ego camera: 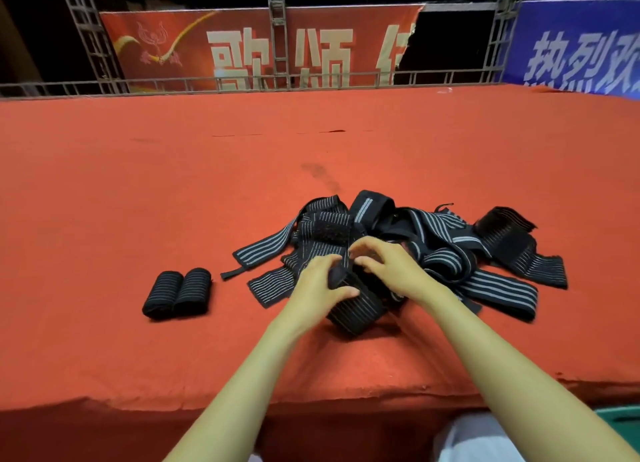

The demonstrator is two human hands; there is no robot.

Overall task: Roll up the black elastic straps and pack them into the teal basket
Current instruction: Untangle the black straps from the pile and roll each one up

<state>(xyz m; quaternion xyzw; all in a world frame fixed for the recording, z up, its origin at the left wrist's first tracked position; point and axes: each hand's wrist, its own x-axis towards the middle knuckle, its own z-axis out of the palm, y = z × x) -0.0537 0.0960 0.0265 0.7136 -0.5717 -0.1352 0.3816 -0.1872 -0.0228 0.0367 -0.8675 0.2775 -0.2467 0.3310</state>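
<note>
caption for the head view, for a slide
Left hand and right hand grip a black strap by the pile; two rolls lie aside.

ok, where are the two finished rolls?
Head view: the two rolled straps lie side by side on the red table, left of the loose pile.

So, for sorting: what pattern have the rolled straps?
Rolled straps: black, thin grey stripes; head view.

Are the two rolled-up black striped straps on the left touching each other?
Touching. Head view: the two rolled black striped straps lie flank against flank, no red cloth between them.
</note>
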